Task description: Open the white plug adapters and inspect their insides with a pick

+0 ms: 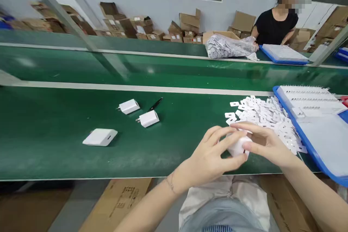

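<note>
Both my hands are closed around one white charger (239,146) above the near edge of the green table. My left hand (214,148) grips it from the left, fingers over its top and thumb below. From the right, my right hand (265,143) presses it with thumb and fingers, which partly hide it. Just beyond lies a pile of small white plates (261,112), each with a slot. Off to the left rest three more white chargers, one (100,137) near the front, one (148,119) and another (129,106) farther back with prongs showing.
A black pen (156,104) lies by the back chargers. At right a blue tray (296,123) holds rows of white parts. Behind the conveyor (163,69), a person in black (276,25) stands by a plastic bag (228,46) of parts and another blue tray (284,60). Cardboard boxes line the wall.
</note>
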The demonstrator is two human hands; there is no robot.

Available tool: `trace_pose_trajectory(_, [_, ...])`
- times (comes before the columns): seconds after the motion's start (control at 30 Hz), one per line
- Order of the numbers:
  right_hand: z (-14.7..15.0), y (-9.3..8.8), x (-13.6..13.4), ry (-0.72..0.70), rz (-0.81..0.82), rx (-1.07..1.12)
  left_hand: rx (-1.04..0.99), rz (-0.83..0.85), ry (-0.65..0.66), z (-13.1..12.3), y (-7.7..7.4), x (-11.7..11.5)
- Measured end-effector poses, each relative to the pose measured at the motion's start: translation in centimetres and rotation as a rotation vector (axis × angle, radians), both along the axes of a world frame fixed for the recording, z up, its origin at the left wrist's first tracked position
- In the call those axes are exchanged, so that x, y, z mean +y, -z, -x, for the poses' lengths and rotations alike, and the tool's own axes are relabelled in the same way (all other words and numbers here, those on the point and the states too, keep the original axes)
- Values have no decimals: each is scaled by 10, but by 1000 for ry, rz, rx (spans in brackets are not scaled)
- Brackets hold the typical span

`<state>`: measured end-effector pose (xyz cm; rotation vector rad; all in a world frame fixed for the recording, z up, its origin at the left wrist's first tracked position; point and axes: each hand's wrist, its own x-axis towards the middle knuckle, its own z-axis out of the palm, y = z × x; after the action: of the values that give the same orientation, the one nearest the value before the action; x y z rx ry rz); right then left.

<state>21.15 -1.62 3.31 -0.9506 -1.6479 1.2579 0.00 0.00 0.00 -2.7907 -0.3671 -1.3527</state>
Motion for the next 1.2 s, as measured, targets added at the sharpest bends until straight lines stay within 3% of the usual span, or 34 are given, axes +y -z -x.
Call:
trace_pose_trajectory(0.2, [12, 9, 2, 258, -203, 178, -633, 1027, 134, -32, 20, -5])
trace_pose_trajectory(0.3, [18, 13, -1, 301, -332, 131, -863, 1247, 167, -47, 18, -10])
trace_pose_trajectory(0.4, [14, 13, -6, 251, -457, -3, -907, 1241, 160, -48, 16, -12])
trace_pose_trajectory(0.57, [5, 9, -13, 196, -638, -172, -810, 1107, 199, -39, 18, -10])
trace_pose_trajectory(0.7, [10, 9, -16, 270, -739, -206, -770, 1021, 195, -40, 17, -12])
trace_pose_trajectory(0.87, [16, 10, -19, 356, -740, -202, -774, 946, 152, -43, 13, -17])
trace_pose_trajectory(0.97, [11, 8, -18, 351, -668, -196, -777, 1078, 165, -43, 8, -16])
trace_pose_trajectory(1.1, [2, 4, -17, 242, -476, -220, -776, 1337, 209, -43, 4, -12])
trace_pose_trajectory(1.2, [1, 2, -19, 246, -411, -251, -771, 1394, 178, -46, 4, -11])
